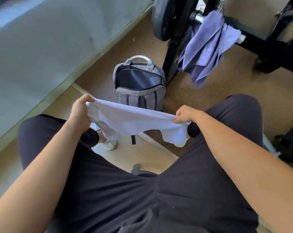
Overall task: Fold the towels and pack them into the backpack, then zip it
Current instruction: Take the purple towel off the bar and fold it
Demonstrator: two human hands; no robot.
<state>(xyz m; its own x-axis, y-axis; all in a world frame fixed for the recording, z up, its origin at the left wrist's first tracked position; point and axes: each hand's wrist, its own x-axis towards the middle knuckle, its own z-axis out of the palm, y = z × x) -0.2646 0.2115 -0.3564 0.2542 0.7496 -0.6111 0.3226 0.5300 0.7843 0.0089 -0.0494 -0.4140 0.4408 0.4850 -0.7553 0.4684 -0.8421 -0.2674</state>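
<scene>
I hold a pale lavender towel [134,121] stretched between both hands above my knees. My left hand [81,111] pinches its left end and my right hand [186,115] pinches its right end; its lower edges hang down. A grey backpack [139,96] stands upright on the floor just beyond the towel, its main compartment unzipped and showing a dark lining. A darker purple towel [208,47] hangs draped over a black bar at the upper right.
A black weight rack [176,52] with a weight plate [166,17] stands right of the backpack. A grey wall [33,56] runs along the left. My dark-trousered legs [142,190] fill the lower frame, white shoes [108,144] on the tan floor.
</scene>
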